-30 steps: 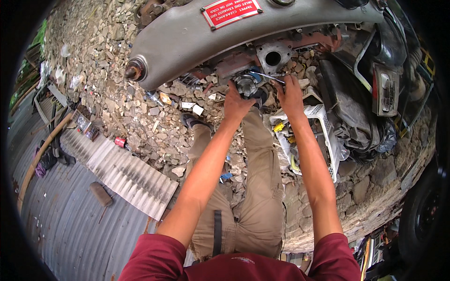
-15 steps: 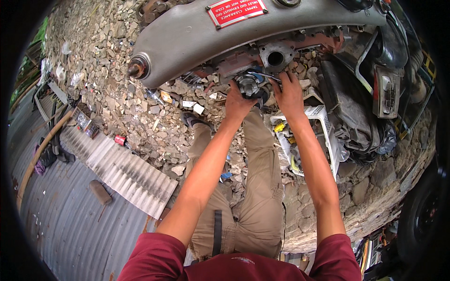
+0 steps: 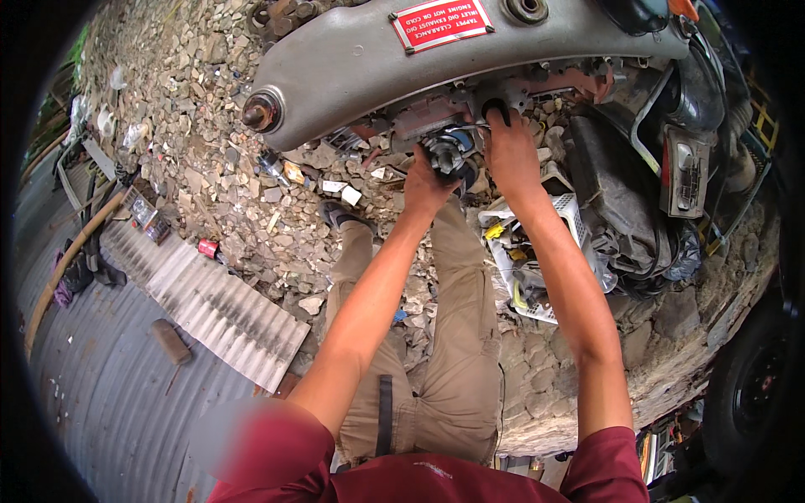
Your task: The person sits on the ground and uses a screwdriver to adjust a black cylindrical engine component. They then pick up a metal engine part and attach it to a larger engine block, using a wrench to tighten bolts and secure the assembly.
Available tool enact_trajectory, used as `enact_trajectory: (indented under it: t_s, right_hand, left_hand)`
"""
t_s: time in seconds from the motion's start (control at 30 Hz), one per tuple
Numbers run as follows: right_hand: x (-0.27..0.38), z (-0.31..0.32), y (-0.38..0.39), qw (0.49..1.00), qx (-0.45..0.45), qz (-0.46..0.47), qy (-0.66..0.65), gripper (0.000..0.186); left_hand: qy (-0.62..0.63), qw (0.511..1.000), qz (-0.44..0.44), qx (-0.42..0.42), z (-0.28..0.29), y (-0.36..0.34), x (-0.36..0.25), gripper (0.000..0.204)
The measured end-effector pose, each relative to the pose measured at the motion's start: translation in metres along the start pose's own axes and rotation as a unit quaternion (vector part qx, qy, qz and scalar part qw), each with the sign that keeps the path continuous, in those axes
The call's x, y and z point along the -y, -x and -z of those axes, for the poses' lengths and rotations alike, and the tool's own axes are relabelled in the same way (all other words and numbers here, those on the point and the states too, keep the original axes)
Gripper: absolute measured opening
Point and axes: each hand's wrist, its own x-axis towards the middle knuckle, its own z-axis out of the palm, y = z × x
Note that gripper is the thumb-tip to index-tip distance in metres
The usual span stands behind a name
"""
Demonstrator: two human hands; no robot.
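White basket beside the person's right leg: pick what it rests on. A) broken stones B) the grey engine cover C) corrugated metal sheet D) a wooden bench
A: the white basket, holding yellow and dark items, sits on the broken stones below the right hand, well apart from the corrugated metal sheet.

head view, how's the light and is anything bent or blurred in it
Head view: even daylight, soft shadows; a faint sheen on the grey metal cover. Fisheye bends the corrugated sheet and blacks out the corners. The left hand and right hand on the dark round part are sharp; a smeared patch sits by the left sleeve.
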Motion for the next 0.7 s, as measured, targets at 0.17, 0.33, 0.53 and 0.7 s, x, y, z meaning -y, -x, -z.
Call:
enact_trajectory:
  t_s: [0.17,0.33,0.53,0.7]
  right_hand:
    - [-0.013,-0.008,0.018,1.000,-0.016,-0.013,-0.023,0.024]
    - [-0.014,-0.015,0.030,0.994,-0.051,-0.037,-0.084,0.023]
    - [-0.003,-0.020,0.032,0.985,-0.086,-0.103,-0.112,0.022]
    - [0.000,-0.018,0.031,0.978,-0.081,-0.141,-0.127,0.026]
  left_hand:
    - [-0.033,0.999,0.000,-0.003,-0.003,-0.001,0.004,0.091]
    - [-0.030,0.999,0.040,0.005,0.002,-0.001,-0.010,0.087]
    - [-0.025,0.999,0.032,0.001,0.002,-0.002,-0.011,0.092]
    - [-0.024,1.000,0.008,-0.017,0.001,-0.002,-0.012,0.085]
